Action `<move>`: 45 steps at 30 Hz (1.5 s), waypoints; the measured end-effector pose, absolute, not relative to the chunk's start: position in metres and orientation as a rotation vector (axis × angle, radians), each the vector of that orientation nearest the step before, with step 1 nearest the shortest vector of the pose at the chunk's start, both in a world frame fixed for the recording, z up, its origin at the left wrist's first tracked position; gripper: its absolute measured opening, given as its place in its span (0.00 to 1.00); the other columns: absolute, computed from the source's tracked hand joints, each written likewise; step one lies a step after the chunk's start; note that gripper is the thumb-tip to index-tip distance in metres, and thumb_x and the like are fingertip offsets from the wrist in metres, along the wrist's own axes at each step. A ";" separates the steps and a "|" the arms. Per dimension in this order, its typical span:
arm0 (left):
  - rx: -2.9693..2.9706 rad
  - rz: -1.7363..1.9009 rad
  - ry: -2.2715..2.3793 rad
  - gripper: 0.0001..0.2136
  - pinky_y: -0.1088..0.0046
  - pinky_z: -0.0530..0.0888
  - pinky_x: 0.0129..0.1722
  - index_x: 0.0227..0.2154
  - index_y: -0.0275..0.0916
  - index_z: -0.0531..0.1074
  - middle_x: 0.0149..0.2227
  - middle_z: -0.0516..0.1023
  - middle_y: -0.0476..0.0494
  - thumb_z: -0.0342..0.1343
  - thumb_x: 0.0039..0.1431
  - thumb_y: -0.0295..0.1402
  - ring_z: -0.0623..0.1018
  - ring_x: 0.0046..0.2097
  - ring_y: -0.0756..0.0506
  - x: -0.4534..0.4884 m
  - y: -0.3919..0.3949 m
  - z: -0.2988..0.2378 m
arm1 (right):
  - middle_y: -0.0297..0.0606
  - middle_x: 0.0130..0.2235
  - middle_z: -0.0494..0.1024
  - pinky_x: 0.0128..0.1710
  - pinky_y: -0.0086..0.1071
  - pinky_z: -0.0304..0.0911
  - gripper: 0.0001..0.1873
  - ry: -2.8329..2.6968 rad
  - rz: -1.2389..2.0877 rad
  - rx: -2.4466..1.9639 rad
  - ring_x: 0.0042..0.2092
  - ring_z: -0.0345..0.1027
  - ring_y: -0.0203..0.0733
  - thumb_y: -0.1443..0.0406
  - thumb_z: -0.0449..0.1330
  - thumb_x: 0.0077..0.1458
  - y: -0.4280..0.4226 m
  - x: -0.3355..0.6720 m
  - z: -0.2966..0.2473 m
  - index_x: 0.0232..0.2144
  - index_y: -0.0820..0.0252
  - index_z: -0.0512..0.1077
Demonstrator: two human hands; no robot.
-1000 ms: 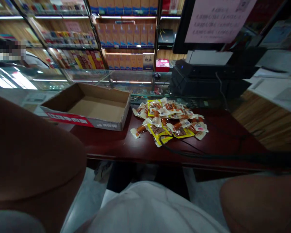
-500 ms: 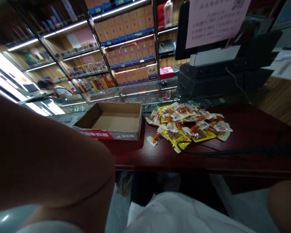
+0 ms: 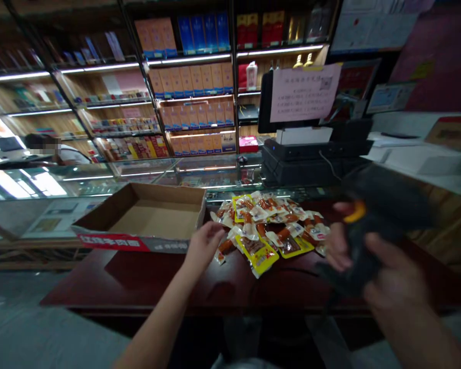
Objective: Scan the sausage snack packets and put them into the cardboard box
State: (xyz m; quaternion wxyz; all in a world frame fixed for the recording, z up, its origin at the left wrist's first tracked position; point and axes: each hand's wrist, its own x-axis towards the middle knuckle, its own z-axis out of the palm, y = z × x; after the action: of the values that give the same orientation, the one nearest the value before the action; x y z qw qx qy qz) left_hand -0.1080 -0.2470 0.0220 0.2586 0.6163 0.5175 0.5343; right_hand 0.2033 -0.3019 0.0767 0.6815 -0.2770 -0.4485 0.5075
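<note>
Head-worn camera over there | faces forward, down across the glossy dark-red table (image 3: 253, 292) | heaped yellow-and-clear plastic packets (image 3: 282, 236) near, lit wood-backed shelves (image 3: 188, 60) farther off

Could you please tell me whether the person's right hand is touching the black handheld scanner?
Touching. The head view, though blurred, shows the right hand wrapped around the handle of the black handheld scanner.

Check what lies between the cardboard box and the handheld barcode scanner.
In the head view, wrapped sausages and yellow packets lie between them, the left hand at their edge.
</note>
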 end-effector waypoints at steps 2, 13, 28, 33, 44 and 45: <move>1.743 1.331 1.593 0.12 0.62 0.69 0.45 0.34 0.37 0.75 0.35 0.77 0.40 0.61 0.46 0.37 0.74 0.41 0.40 -0.107 -0.230 0.000 | 0.34 0.20 0.70 0.13 0.26 0.55 0.14 -0.976 1.460 -0.619 0.16 0.58 0.32 0.58 0.65 0.45 -0.288 0.182 0.063 0.35 0.58 0.72; 1.630 0.923 1.956 0.12 0.71 0.65 0.31 0.20 0.40 0.63 0.21 0.70 0.48 0.62 0.36 0.33 0.75 0.30 0.43 -0.122 -0.195 -0.067 | 0.30 0.18 0.70 0.13 0.23 0.54 0.21 -0.799 1.694 -0.633 0.14 0.57 0.30 0.55 0.66 0.41 -0.261 0.102 -0.022 0.34 0.60 0.68; 0.799 1.463 0.790 0.24 0.70 0.72 0.34 0.39 0.37 0.68 0.34 0.78 0.46 0.67 0.34 0.31 0.77 0.31 0.48 -0.110 -0.208 -0.063 | 0.31 0.19 0.72 0.12 0.23 0.58 0.23 -0.942 1.642 -0.694 0.14 0.60 0.31 0.51 0.63 0.46 -0.278 0.092 -0.067 0.37 0.63 0.68; 0.874 1.399 0.860 0.24 0.72 0.71 0.31 0.38 0.35 0.71 0.32 0.79 0.44 0.67 0.32 0.29 0.77 0.30 0.47 -0.113 -0.214 -0.071 | 0.30 0.19 0.72 0.13 0.24 0.59 0.22 -0.947 1.605 -0.653 0.14 0.60 0.31 0.51 0.63 0.45 -0.271 0.089 -0.054 0.35 0.62 0.68; 0.941 1.393 0.928 0.24 0.73 0.70 0.28 0.39 0.36 0.70 0.30 0.79 0.45 0.66 0.33 0.31 0.76 0.28 0.46 -0.109 -0.213 -0.076 | 0.30 0.15 0.71 0.10 0.24 0.59 0.23 -0.897 1.589 -0.811 0.12 0.60 0.32 0.49 0.64 0.41 -0.260 0.088 -0.073 0.30 0.62 0.66; 0.941 1.390 0.931 0.24 0.73 0.70 0.28 0.38 0.36 0.70 0.30 0.79 0.45 0.66 0.33 0.31 0.76 0.27 0.46 -0.109 -0.214 -0.076 | 0.30 0.15 0.71 0.10 0.24 0.59 0.23 -0.890 1.591 -0.814 0.12 0.60 0.32 0.49 0.65 0.41 -0.259 0.088 -0.072 0.30 0.62 0.66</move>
State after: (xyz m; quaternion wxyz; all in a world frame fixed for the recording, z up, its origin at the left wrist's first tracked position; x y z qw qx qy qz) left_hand -0.1086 -0.2135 -0.0757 0.5735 0.4015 0.3974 0.5932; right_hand 0.0883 -0.2595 -0.0723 0.5417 -0.3428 -0.3745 0.6699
